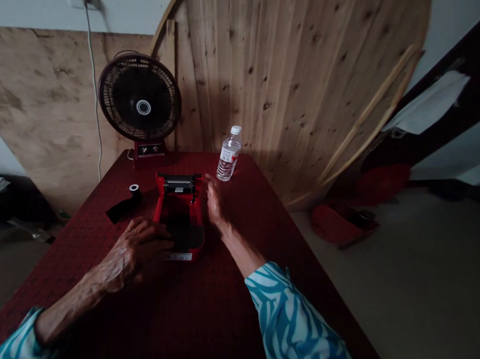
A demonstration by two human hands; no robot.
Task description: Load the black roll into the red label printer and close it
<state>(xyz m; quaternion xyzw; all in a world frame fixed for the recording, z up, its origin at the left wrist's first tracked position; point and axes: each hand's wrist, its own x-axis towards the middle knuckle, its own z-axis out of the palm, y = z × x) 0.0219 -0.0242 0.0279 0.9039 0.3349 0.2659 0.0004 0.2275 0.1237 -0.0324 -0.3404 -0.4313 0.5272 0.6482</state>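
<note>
A red and black device (199,220), which looks like a small receipt printer, lies on the table with its lid (179,184) raised at the far end and its dark compartment exposed. My left hand (140,244) is over its near left corner, fingers stretched across the edge; whether they press on it I cannot tell. Beside the lid on the right is my right hand (215,202), slightly blurred, with fingers extended and the palm turned to the device. To the left of the device stands a paper roll (134,188) with a dark strip (118,210) next to it.
A dark red table (232,303) bears everything. At its far edge are a fan (141,100) and a clear water bottle (227,160) with a white cap. Behind leans a large round wooden board (294,85). A red chair-like object (330,223) is on the floor at right.
</note>
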